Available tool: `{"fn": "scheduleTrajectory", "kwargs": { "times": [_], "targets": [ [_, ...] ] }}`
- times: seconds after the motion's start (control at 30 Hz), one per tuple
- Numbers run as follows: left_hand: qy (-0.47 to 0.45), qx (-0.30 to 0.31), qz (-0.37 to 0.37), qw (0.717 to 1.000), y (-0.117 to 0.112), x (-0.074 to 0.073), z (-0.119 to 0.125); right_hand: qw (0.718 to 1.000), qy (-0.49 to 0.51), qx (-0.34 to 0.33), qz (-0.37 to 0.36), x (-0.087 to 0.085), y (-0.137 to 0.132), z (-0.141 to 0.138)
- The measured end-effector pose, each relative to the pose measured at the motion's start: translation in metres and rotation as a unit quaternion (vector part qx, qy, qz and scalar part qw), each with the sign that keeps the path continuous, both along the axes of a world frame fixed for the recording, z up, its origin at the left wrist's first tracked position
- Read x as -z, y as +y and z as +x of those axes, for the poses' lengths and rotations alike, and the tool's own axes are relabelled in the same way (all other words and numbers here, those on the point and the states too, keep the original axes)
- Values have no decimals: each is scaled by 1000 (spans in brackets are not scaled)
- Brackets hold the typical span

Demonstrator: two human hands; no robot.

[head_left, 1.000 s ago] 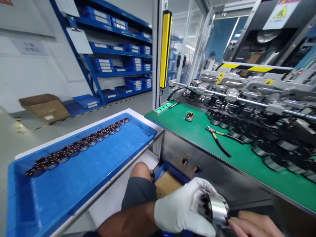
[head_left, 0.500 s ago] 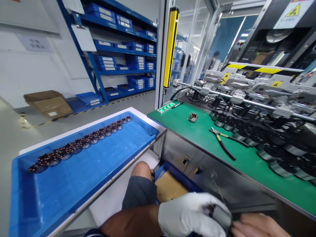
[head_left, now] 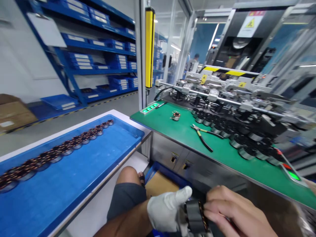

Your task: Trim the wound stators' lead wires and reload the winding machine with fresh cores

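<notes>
My left hand (head_left: 168,209), in a white glove, is closed around a round metal motor part with copper windings (head_left: 196,215) at the bottom of the view, thumb raised. My bare right hand (head_left: 233,214) curls over the same part from the right, fingers pressed on its edge. Both hands are low in front of my lap, below the green work mat (head_left: 222,153).
A blue tray (head_left: 81,164) on the left holds a row of wound motor parts (head_left: 61,149). On the green mat lie black pliers (head_left: 203,135), one loose wound part (head_left: 175,115) and rows of dark round parts (head_left: 237,138). Machinery stands behind; blue shelving at far left.
The view swung right, shifting everything leftward. My right hand has come further over the motor part, and the part is now turned edge-on between both hands.
</notes>
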State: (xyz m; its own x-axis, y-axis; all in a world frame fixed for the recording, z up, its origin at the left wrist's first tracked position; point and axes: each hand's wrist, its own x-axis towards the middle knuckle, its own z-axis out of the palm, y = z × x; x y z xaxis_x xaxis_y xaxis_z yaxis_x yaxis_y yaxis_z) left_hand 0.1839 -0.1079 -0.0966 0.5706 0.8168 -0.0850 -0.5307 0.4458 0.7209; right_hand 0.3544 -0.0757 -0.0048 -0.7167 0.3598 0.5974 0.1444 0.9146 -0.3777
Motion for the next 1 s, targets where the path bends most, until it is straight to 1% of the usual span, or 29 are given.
{"fn": "scheduleTrajectory", "kwargs": {
  "times": [0.1,0.13,0.2,0.23,0.27,0.3,0.37,0.43,0.47,0.5,0.53,0.57,0.63,0.67,0.7,0.73,0.77,0.8,0.83,0.87,0.9,1.0],
  "targets": [
    [-9,-55,17,998,-2,-8,-3,998,39,56,1,0,-3,-4],
    [-17,-94,27,995,-1,-12,-4,995,48,83,2,0,-4,-6],
    [-16,-203,46,978,2,-19,-5,988,65,138,-5,2,-4,-9],
    [2,-256,54,965,2,-21,-4,984,74,159,-14,3,-4,-11],
    [32,-291,63,954,2,-22,-3,981,84,173,-28,3,-4,-11],
    [66,-305,69,948,1,-22,-2,978,94,180,-45,3,-3,-12],
    [121,-299,78,943,-3,-20,-3,976,109,167,-88,2,-1,-12],
    [185,-281,134,932,-8,-16,-13,975,119,137,-125,1,1,-10],
    [232,-272,178,917,-9,-16,-22,976,121,122,-137,-1,3,-8],
    [289,-264,230,891,-9,-16,-33,976,121,110,-145,-2,4,-6],
    [349,-260,278,856,-8,-19,-46,976,120,102,-151,-3,4,-3],
    [402,-269,310,819,-5,-22,-59,976,120,96,-155,-5,5,-1],
    [481,-334,329,741,2,-35,-80,977,118,78,-161,-6,7,3],
    [512,-370,341,696,5,-42,-86,977,118,69,-162,-7,8,3],
    [538,-386,367,653,8,-50,-89,978,117,58,-164,-7,8,3],
    [559,-373,408,618,11,-58,-89,978,115,49,-168,-6,9,3],
    [570,-327,462,596,12,-65,-85,978,111,44,-173,-5,10,1],
    [571,-260,513,586,13,-71,-79,977,106,41,-180,-4,10,0],
    [564,-195,549,586,12,-75,-72,976,100,41,-187,-3,10,-2],
    [555,-149,567,590,11,-78,-64,976,94,42,-194,-2,10,-4],
    [550,-128,572,595,10,-81,-56,975,89,44,-198,-1,10,-5],
    [557,-139,549,607,6,-83,-40,975,91,56,-197,2,8,-5]
  ]
}}
